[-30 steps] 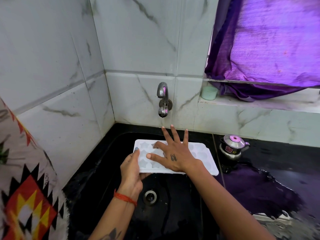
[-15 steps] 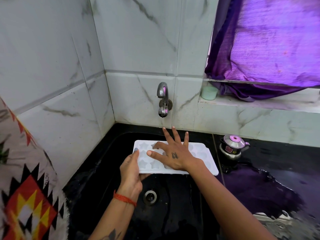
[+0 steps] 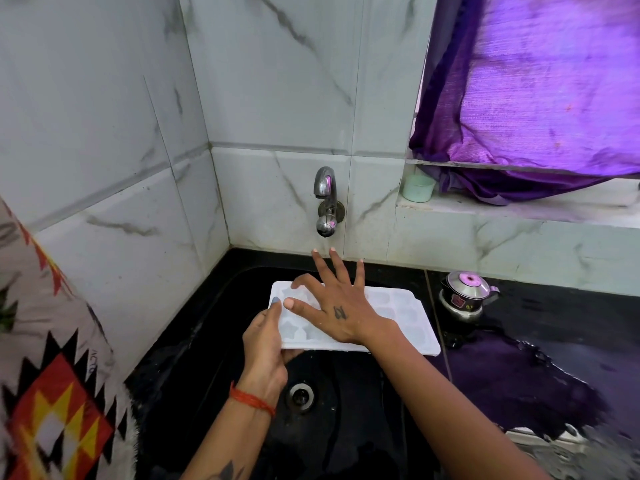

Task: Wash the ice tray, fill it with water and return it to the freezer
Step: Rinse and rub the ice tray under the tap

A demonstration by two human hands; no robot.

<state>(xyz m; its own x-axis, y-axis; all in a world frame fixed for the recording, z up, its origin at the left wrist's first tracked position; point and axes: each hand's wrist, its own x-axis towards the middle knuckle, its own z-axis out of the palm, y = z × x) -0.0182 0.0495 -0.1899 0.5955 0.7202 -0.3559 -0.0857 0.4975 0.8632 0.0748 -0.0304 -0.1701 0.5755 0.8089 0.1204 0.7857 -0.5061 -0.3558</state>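
Note:
A white ice tray (image 3: 401, 318) with shaped moulds hangs level over the black sink (image 3: 221, 306), below the chrome tap (image 3: 325, 202). My left hand (image 3: 265, 344) grips its near left corner, thumb on top and fingers underneath. My right hand (image 3: 334, 303) lies flat on the tray's left half with its fingers spread, the fingertips reaching past the far edge toward the tap. No water runs from the tap. The moulds under my right hand are hidden.
The sink drain (image 3: 301, 394) lies below the tray. A small steel pot with a pink knob (image 3: 465, 296) stands on the wet black counter to the right. A pale green cup (image 3: 418, 188) sits on the window ledge under a purple curtain (image 3: 540, 84). Patterned cloth (image 3: 45, 393) hangs at left.
My right hand has slid slightly away across the tray toward the tap. The tray and my left hand have stayed in place.

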